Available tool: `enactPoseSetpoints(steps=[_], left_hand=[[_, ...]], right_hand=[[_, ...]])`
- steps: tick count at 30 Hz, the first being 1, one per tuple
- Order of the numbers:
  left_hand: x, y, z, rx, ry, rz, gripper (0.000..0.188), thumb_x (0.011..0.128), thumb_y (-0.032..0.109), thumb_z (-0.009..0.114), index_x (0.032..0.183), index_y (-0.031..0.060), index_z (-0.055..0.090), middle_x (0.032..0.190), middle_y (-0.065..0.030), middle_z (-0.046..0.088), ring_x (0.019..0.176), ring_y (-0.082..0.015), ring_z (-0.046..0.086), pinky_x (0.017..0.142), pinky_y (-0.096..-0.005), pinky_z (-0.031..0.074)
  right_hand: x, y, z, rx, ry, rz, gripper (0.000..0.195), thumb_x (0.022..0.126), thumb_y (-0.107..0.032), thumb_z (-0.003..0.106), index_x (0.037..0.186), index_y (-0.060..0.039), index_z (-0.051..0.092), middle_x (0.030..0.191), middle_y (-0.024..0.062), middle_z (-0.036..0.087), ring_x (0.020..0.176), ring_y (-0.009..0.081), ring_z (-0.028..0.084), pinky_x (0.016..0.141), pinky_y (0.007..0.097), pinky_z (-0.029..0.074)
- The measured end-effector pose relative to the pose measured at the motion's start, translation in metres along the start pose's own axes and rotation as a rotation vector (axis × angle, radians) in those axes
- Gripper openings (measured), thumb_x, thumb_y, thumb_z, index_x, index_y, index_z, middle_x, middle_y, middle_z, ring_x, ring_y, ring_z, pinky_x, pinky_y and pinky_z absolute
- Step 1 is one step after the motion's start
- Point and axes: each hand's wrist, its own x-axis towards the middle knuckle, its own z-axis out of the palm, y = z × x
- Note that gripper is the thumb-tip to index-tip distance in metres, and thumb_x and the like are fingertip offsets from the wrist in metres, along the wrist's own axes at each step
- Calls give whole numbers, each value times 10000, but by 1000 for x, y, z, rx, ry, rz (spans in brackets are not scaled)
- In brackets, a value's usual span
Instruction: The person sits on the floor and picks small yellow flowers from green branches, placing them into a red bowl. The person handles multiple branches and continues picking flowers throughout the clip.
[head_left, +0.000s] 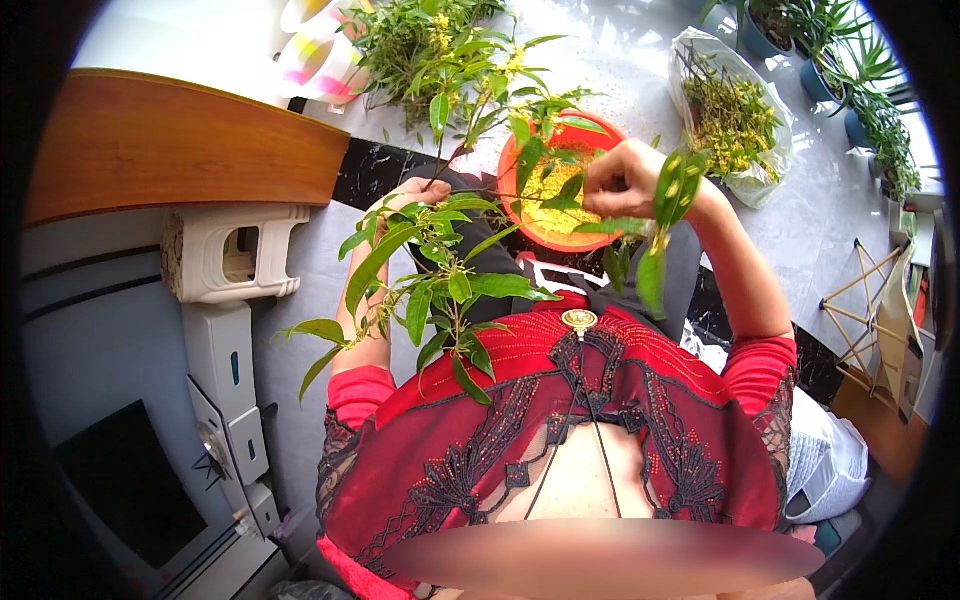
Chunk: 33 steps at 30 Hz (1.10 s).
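Note:
My left hand (411, 199) pinches the woody stem of a leafy branch (457, 281). Its glossy green leaves spread over my lap and forearm, and sprays with small yellow blossoms, looking like osmanthus, rise beyond my fingers. My right hand (634, 184) is curled with thumb and fingertips together on a leafy twig (660, 232), partly blurred; where this twig joins the branch is hidden. Below and between both hands stands an orange-red plastic basin (511, 169), with a layer of loose yellow blossoms (551, 214) in it. Leaves cover part of its rim.
A heap of cut leafy branches (405, 64) lies ahead on the left. To the right, a clear plastic bag (780, 161) holds stripped twigs and yellow bits. Potted plants (825, 79) line the far right. A wooden cabinet (187, 142) and white plastic stool (232, 251) stand left.

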Motion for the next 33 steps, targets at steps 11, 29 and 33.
enactPoseSetpoints(steps=[11,29,33], left_hand=[[31,-54,-45,-265,-116,-19,177,869,183,570,960,32,568,751,17,582,591,-50,524,526,-178,435],[-22,-15,1,-211,154,224,312,848,211,569,1069,-8,552,891,-77,569,746,-145,546,635,-244,450],[-20,-16,0,-194,153,225,337,850,223,561,1088,-15,545,931,-99,568,778,-169,550,661,-264,457]], right_hand=[[-33,57,6,1152,742,85,88,831,-67,535,900,-21,562,780,50,582,541,55,439,485,177,333],[-34,4,38,1130,820,-55,239,841,-75,624,1044,13,531,900,68,570,736,115,547,640,230,452],[-28,11,42,1049,841,-63,211,821,-143,676,958,-3,599,803,13,602,649,78,536,597,220,444]])
